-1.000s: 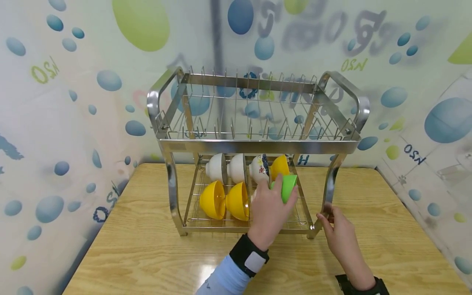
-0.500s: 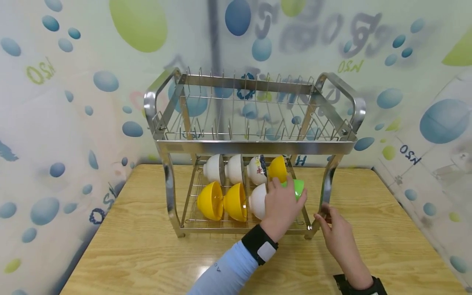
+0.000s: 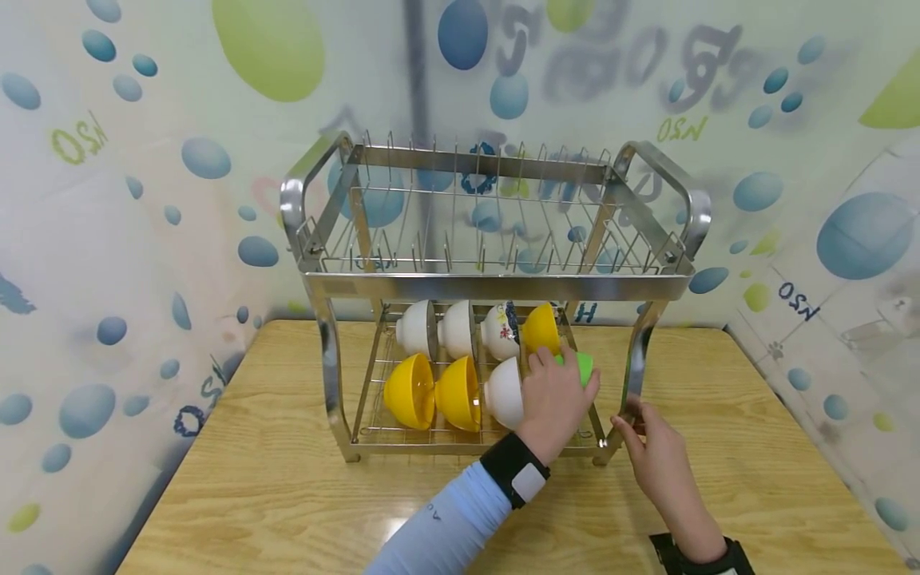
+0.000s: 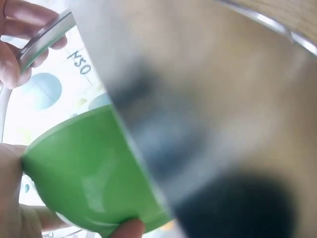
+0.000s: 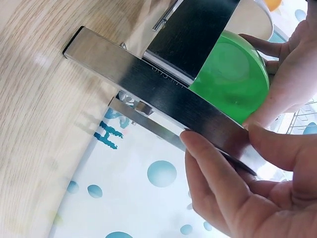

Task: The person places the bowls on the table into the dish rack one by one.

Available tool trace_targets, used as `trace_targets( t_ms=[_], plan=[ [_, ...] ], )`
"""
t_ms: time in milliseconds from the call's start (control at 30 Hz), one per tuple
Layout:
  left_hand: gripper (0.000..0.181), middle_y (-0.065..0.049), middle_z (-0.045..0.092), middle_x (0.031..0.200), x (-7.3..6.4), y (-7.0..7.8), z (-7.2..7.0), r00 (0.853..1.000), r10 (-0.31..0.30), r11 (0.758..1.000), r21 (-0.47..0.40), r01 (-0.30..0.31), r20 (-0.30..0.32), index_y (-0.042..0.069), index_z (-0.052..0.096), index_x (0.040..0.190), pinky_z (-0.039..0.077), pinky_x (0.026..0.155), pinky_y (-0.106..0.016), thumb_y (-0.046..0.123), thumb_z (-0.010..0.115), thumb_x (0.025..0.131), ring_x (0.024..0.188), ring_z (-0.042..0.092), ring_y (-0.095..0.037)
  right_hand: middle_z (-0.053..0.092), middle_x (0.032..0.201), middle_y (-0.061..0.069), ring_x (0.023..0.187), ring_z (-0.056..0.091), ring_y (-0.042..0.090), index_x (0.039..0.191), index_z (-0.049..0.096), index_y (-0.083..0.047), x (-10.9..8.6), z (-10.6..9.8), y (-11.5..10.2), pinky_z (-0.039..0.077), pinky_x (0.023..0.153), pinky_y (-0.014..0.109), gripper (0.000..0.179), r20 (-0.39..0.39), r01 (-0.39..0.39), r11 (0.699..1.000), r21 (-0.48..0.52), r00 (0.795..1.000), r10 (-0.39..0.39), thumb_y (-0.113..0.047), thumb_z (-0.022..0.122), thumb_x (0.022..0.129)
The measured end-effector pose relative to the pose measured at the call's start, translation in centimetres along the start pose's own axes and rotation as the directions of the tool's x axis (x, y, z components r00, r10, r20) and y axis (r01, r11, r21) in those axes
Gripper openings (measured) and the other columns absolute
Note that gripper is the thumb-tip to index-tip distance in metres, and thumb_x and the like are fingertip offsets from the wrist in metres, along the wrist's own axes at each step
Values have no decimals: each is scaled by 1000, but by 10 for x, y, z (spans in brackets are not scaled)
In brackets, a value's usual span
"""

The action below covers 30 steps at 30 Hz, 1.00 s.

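My left hand (image 3: 559, 403) grips a green bowl (image 3: 584, 367) at the right end of the front row on the lower shelf of a metal dish rack (image 3: 496, 287). In the left wrist view the thumb and fingers lie around the green bowl (image 4: 94, 168), which is tipped on its side. My right hand (image 3: 664, 459) pinches the rack's right front leg (image 5: 163, 96) between thumb and fingers. Left of the green bowl, in the same row, stand a white bowl (image 3: 503, 393) and two yellow bowls (image 3: 410, 391).
The back row holds two white bowls (image 3: 415, 327), a flowered white bowl (image 3: 499, 329) and a small yellow bowl (image 3: 541, 327). Upright wire prongs line the rack's upper tier above the hands. The rack stands on a wooden table (image 3: 273, 495) against a patterned wall.
My left hand has moved right with the green bowl and settled lower at the row's right end, uncovering the white bowl. The right hand stays on the rack leg.
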State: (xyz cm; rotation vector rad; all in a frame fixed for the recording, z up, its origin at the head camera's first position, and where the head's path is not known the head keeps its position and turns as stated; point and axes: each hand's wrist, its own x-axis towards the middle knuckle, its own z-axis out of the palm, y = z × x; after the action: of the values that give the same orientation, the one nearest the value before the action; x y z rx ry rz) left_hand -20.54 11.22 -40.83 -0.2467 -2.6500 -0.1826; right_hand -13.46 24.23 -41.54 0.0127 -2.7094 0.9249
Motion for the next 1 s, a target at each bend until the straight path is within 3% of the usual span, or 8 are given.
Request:
trace_targets(
  t_ms=[333, 600, 1000],
  plan=[
    [61, -11, 60, 90, 1, 2, 1, 995, -33, 999, 7, 33, 93, 13, 65, 118, 48, 49, -24, 63, 45, 90, 75, 55, -18, 65, 95, 17, 94, 64, 38, 120, 52, 5, 0, -1, -1, 55, 72, 47, 32, 26, -35, 999, 0, 999, 35, -14, 57, 95],
    [63, -13, 60, 97, 3, 1, -1, 974, -68, 997, -16, 73, 215, 13, 60, 123, 51, 57, -25, 65, 44, 90, 79, 58, -21, 65, 96, 17, 93, 64, 37, 121, 52, 4, 0, -1, -1, 55, 72, 47, 32, 26, -29, 1000, -3, 999, 29, -15, 57, 95],
    [60, -13, 59, 89, 1, -3, -3, 975, -63, 994, -72, 80, 214, 3, 64, 113, 54, 57, -25, 57, 49, 92, 65, 61, -17, 64, 93, 16, 93, 64, 39, 120, 52, 6, 0, -1, -1, 55, 72, 48, 32, 16, -21, 1000, 6, 1000, 21, -12, 57, 95]
  ],
)
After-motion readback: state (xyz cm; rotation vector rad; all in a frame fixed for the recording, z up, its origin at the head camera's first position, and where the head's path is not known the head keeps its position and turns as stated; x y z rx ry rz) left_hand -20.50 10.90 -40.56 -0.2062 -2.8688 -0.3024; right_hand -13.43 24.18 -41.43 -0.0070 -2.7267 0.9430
